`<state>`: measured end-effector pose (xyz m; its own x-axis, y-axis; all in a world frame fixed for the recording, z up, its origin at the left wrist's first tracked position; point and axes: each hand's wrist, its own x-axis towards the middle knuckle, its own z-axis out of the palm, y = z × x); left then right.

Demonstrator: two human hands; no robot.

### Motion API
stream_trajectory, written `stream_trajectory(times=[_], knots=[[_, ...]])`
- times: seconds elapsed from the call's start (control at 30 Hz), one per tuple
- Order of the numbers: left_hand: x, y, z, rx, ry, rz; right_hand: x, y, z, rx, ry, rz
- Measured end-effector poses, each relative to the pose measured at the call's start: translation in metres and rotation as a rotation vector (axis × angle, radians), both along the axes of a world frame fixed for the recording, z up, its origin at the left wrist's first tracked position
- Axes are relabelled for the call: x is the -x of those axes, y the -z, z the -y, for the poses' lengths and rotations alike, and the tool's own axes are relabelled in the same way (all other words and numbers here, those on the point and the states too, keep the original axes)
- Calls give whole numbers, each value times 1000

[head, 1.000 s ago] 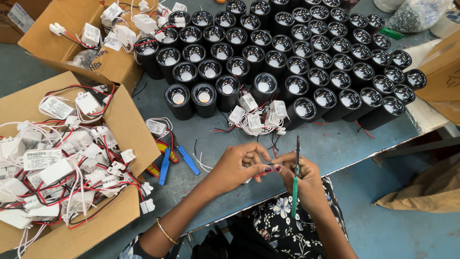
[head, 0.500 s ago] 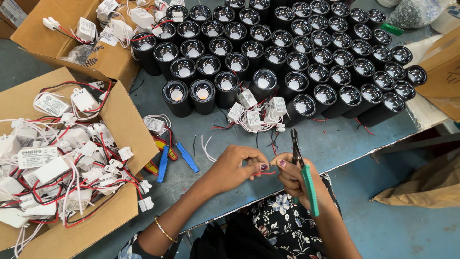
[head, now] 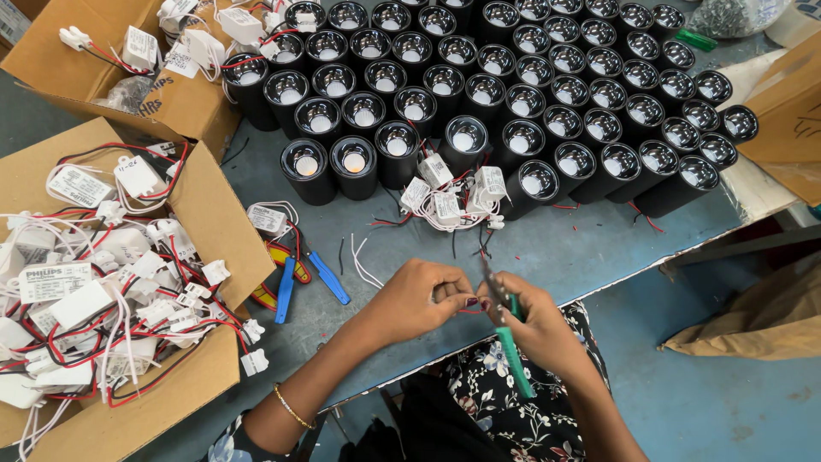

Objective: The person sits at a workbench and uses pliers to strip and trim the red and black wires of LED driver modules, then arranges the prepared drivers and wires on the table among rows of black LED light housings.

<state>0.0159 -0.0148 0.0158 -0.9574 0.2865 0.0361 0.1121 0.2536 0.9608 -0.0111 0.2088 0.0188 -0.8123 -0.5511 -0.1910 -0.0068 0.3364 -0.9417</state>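
Two cardboard boxes (head: pixel 201 205) sit left of the hands, filled with white rectangular driver units (head: pixel 73 304) bearing pale oblong labels and red and white leads. The left hand (head: pixel 419 299) pinches a short red wire (head: pixel 469 305) narrowly; the wire runs crosswise toward the right hand (head: pixel 534 329), which grips green-handled pliers (head: pixel 506 329), long axis pointing away from the body. Beyond the hands stand rows of black cylindrical lamp housings (head: pixel 513 94).

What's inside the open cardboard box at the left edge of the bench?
The cardboard box holds a heap of small white driver modules tangled in red, white and black wires. The box floor and whatever lies under the heap are covered.
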Motion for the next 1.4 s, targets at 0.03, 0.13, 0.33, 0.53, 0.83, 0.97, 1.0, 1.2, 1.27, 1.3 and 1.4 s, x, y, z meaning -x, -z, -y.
stream_trajectory(times=[0.03,0.13,0.33,0.53,0.83,0.97,1.0,1.2,1.27,1.3,1.4], knots=[[0,0,-1,19,3,10,0,0,0,20,-34,-23],[-1,0,-1,68,29,37,2,3,-3,-114,-66,-81],[-1,2,1,120,91,-31,9,24,-11,56,-139,193],[4,9,4,113,125,-33,9,48,-16,152,-78,342],[1,12,0,241,251,-76,-6,50,-29,23,-50,207],[-1,13,-3,264,276,-82,-13,45,-33,1,-31,255],[-1,14,-3,261,275,-91,-14,46,-34,38,-47,233],[-3,24,-9,237,339,-201,-25,69,-55,108,-73,205],[1,25,-4,176,289,-203,-28,75,-77,211,-44,312],[5,25,0,146,262,-208,-26,70,-98,295,-7,408],[14,24,21,258,47,-18,-25,47,-159,269,492,520]])
